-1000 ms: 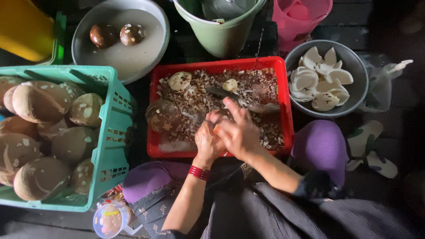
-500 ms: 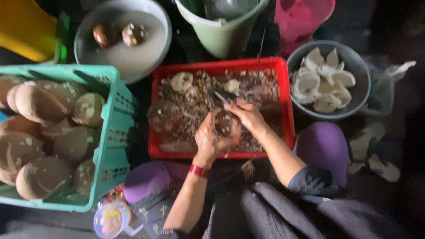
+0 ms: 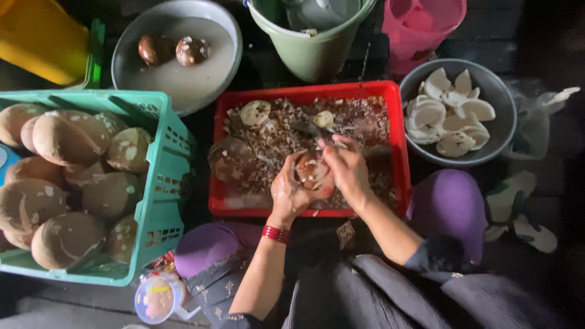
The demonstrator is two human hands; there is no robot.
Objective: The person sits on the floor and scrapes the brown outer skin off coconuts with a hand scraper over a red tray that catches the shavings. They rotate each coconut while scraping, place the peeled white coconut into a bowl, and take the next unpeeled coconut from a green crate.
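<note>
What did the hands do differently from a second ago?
The right hand slid from over the left hand to the right side of the brown coconut piece, uncovering it. The left hand went on cupping the piece from below, over the red tray. The green basket, the bowl of white pieces and the metal dish stayed put.

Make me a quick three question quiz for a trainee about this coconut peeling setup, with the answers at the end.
1. True or false: the left hand cups the brown coconut piece over the red tray.
2. Which container holds the white peeled pieces? A) green basket B) grey bowl C) green bucket
3. How many brown pieces lie in the round metal basin?

Key: 1 true; 2 B; 3 two. The right hand works on the same piece; a blade cannot be made out.
</note>
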